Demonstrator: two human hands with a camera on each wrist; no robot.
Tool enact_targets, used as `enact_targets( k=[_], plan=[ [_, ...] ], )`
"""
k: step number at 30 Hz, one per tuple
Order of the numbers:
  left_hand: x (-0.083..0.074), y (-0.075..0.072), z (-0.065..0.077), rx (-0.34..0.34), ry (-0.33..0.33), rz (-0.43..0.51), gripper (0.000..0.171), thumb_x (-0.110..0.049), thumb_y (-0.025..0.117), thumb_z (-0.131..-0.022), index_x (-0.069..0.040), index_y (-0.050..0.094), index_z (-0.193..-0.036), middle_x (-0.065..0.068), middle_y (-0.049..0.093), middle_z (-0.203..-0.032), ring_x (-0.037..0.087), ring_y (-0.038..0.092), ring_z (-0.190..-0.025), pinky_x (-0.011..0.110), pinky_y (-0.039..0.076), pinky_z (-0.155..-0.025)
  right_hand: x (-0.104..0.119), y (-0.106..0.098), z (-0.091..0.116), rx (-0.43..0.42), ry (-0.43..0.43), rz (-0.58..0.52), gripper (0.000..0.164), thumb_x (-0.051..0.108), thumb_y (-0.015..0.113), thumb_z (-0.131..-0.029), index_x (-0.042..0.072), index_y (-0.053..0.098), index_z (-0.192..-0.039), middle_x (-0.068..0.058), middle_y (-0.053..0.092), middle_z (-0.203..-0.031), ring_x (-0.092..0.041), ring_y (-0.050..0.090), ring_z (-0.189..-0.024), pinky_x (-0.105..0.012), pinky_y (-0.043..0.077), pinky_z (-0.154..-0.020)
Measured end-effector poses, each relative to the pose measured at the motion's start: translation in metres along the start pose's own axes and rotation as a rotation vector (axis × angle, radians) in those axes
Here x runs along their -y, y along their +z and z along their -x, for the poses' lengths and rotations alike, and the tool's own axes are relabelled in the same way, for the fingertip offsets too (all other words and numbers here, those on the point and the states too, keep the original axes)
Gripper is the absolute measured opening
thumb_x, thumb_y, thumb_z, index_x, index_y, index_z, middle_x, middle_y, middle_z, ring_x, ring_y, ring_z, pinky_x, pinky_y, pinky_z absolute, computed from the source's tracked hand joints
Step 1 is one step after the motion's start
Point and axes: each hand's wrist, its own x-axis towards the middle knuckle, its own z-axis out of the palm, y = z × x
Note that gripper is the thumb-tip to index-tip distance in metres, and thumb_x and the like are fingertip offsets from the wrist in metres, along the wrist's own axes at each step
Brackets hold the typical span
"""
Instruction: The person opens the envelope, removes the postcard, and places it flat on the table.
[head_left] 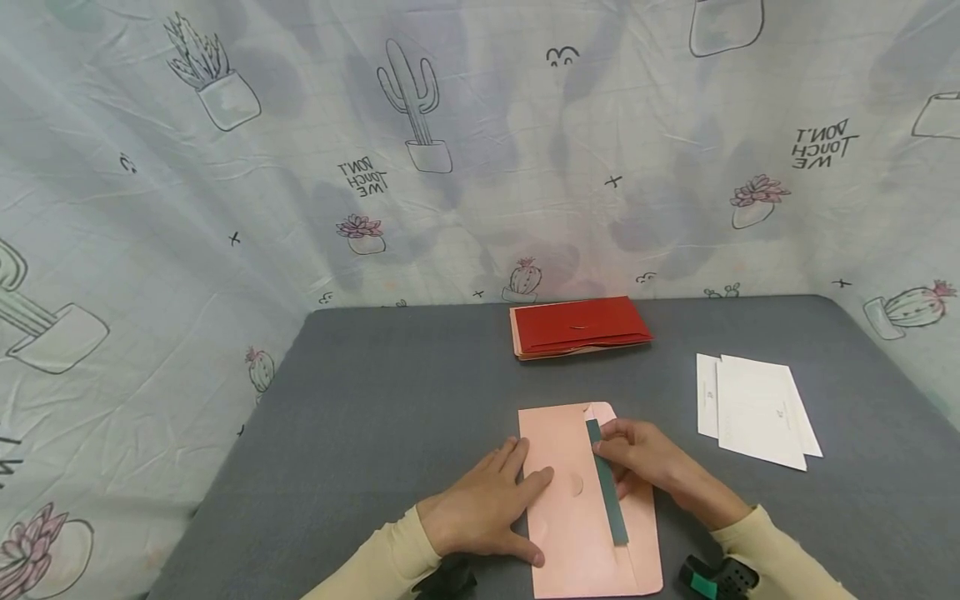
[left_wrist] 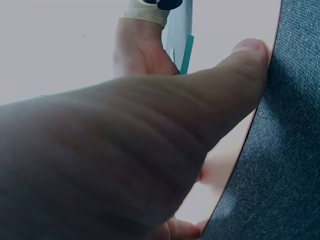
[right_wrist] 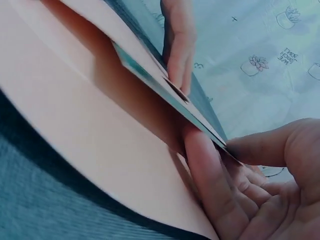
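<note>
A pale pink envelope (head_left: 558, 533) lies on the grey table, its flap unfolded to the right. From its opening protrudes a narrow strip of dark green card (head_left: 611, 500); the remainder is hidden inside. My left hand (head_left: 483, 504) rests on the envelope's left side with fingers straight and thumb spread. My right hand (head_left: 648, 457) pinches the strip's right edge. In the right wrist view, thumb and fingers meet at the card (right_wrist: 150, 80), the forefinger (right_wrist: 205, 170) under it within the envelope's mouth. Whether they also catch the envelope's paper, I cannot tell.
At the table's back edge sits a stack of red and pink envelopes (head_left: 581, 325). White cards (head_left: 761, 412) overlap in a loose pile on the right. A patterned cloth (head_left: 480, 150) hangs behind and beside the grey table (head_left: 375, 392).
</note>
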Motion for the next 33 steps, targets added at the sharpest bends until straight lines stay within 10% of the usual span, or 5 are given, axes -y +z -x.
enact_targets(
  k=[11, 33],
  plan=[
    [-0.0010, 0.0000, 0.0001, 0.003, -0.018, 0.008, 0.098, -0.069, 0.075, -0.076, -0.027, 0.038, -0.156, 0.019, 0.024, -0.167, 0.039, 0.026, -0.155, 0.048, 0.034, -0.122, 0.0007, -0.0052, 0.0017, -0.016, -0.056, 0.077, 0.061, 0.016, 0.063, -0.099, -0.008, 0.036, -0.147, -0.005, 0.069, -0.078, -0.020, 0.068, -0.058, -0.031, 0.057, -0.068],
    [-0.0001, 0.0008, 0.0026, -0.011, -0.003, 0.045, 0.092, -0.065, 0.075, -0.079, -0.038, 0.036, -0.157, 0.019, 0.022, -0.167, 0.041, 0.025, -0.154, 0.050, 0.034, -0.121, -0.0002, -0.0100, 0.0018, -0.079, -0.024, 0.066, 0.056, 0.014, 0.065, -0.097, 0.001, 0.042, -0.147, -0.007, 0.072, -0.089, -0.018, 0.066, -0.068, -0.033, 0.058, -0.060]
  ],
)
